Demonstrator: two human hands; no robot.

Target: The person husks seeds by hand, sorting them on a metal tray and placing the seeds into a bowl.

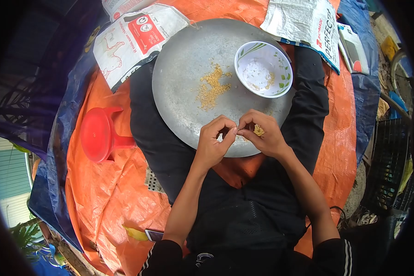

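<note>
My left hand (215,138) and my right hand (261,132) meet over the near edge of a round grey metal tray (179,83). Thumb and forefinger of each hand are pinched together, tip to tip; whatever they hold is too small to make out. Loose golden grains, like unhusked rice (211,87), lie scattered near the tray's middle. More grains show partly behind my right hand. On the tray's right side stands a white bowl (265,54) with green leaf patterns, holding some pale grains and a few golden ones.
A red plastic stool (97,134) lies on its side on the orange tarp (119,202) at left. Printed sacks (140,39) lie at upper left, another sack (303,23) at upper right. A phone (154,235) rests near my left elbow. At far right stands a black crate (387,161).
</note>
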